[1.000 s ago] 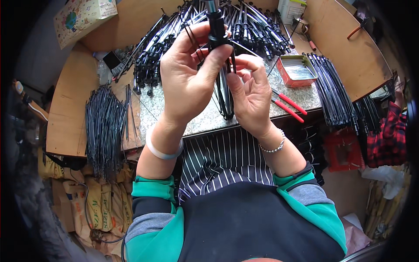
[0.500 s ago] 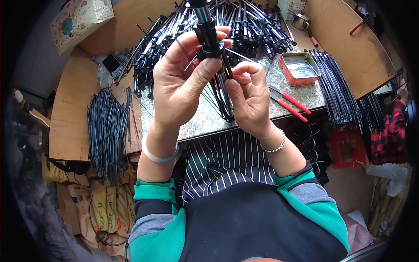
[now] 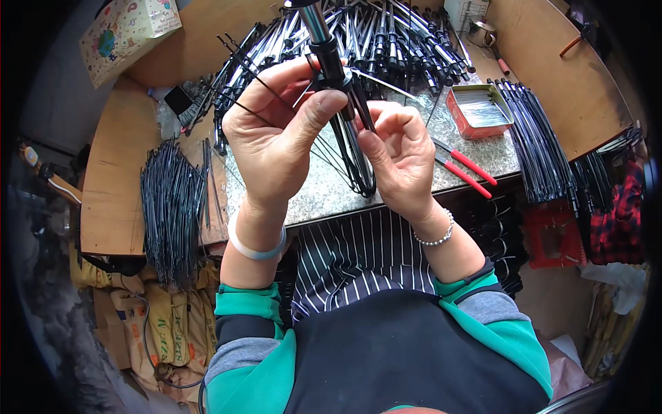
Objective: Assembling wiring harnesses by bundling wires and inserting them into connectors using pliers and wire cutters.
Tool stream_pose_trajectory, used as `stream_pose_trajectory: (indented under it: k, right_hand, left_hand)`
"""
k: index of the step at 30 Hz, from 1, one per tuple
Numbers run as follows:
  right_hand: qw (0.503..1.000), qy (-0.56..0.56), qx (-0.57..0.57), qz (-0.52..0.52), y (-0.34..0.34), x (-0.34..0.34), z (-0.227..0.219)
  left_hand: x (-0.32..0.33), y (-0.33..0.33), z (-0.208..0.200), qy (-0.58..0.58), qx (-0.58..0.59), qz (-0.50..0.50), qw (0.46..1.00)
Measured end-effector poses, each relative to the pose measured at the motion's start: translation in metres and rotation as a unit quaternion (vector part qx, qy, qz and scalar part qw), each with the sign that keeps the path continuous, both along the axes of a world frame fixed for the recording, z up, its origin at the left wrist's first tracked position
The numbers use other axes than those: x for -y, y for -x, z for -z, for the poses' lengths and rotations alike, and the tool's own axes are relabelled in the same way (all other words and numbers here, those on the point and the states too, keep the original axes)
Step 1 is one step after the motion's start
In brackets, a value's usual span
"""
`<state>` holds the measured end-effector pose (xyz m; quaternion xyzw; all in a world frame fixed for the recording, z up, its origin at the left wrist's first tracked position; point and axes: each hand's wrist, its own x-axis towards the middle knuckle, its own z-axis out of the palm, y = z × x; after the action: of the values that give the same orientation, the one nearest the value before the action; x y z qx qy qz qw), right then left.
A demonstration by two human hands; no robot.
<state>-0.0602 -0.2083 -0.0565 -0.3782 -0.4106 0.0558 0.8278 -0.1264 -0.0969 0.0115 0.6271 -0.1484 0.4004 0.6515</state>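
Note:
My left hand (image 3: 272, 134) grips a black and silver umbrella frame (image 3: 329, 61) at its black collar, thumb in front and fingers behind. The shaft stands nearly upright and tilts a little. Several thin dark ribs (image 3: 254, 67) fan out to the left past my left fingers, while others hang folded below the collar. My right hand (image 3: 400, 155) is closed beside the shaft, its thumb and forefinger pinched on one of the hanging ribs. A light, thin wire or rib (image 3: 386, 84) sticks out to the right of the collar. The exact joint between my hands is partly hidden.
A heap of similar umbrella frames (image 3: 386, 41) covers the table's back. Red-handled pliers (image 3: 465, 176) lie right of my hands, near a red tin (image 3: 483, 131) of thin wires. Rib bundles lie left (image 3: 172, 207) and right (image 3: 538, 138). A plaid sleeve (image 3: 616, 228) shows far right.
Several ribs now spread out to the left behind my left hand. The umbrella frame has shifted slightly, and the right hand keeps its pinch beside it.

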Motion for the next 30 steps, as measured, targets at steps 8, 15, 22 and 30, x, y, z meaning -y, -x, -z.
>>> stream_pose_trajectory:
  k: [8,15,22,30]
  right_hand:
    - [0.980,0.003,-0.073,-0.185,-0.016,0.016,-0.004]
    - [0.981,-0.015,-0.023,-0.191,-0.021,0.012,-0.001]
    - [0.970,-0.022,-0.004,-0.244,-0.030,0.017,-0.005]
    - [0.984,-0.032,0.172,0.045,-0.009,0.015,0.002]
  left_hand:
    - [0.003,0.001,-0.008,-0.040,-0.005,0.058,0.998]
    - [0.004,0.002,-0.007,-0.036,0.002,0.065,0.997]
    - [-0.001,0.004,-0.009,-0.043,-0.024,0.136,0.989]
    - [0.011,0.009,-0.011,-0.065,-0.021,0.071,0.995]
